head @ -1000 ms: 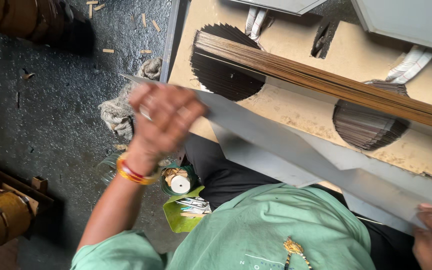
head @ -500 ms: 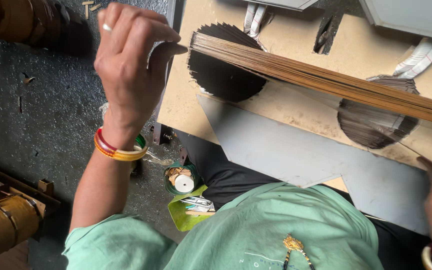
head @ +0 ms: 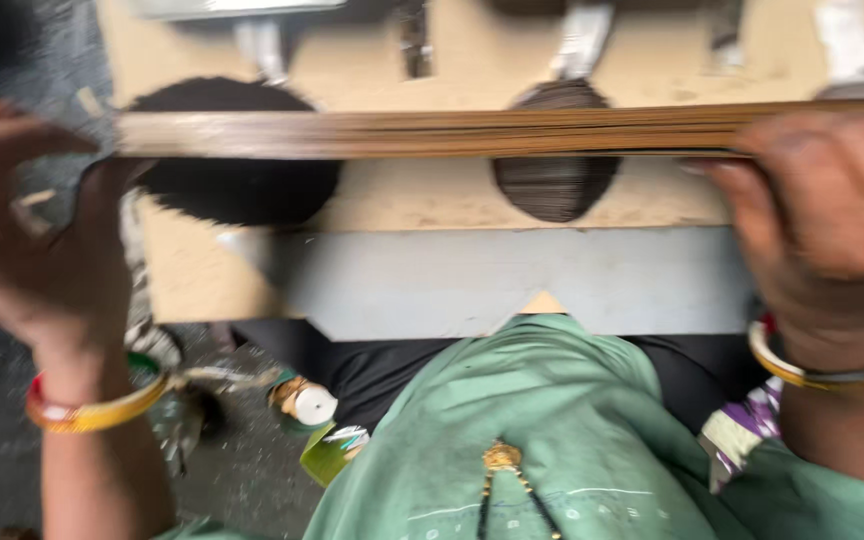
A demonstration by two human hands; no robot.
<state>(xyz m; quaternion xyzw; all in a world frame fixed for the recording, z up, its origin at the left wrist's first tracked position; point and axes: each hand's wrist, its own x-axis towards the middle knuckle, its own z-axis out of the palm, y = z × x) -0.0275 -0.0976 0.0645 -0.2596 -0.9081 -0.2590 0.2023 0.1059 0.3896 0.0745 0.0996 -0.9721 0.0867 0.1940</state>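
A dark, gritty floor lay below the work, blurred, with scraps scattered over it. Across most of the view stood a pale tan board with two dark round openings, the larger opening toward the left and the smaller opening near the middle; inside both only dark ribbed shadow showed, and what filled them could not be told. Below the board ran a flat grey sheet, its lower edge notched near the middle.

A long bundle of thin brown strips lay level across the board, passing over both openings. The right hand was clamped on the bundle's right end, fingers curled over the top. The left hand was at the left end, fingers bent near the strips; motion blur hid whether it gripped them.

A green garment filled the lower middle. Gold bangles ringed the left wrist. On the floor sat a small round white-topped object, beside a green leaf-like scrap.
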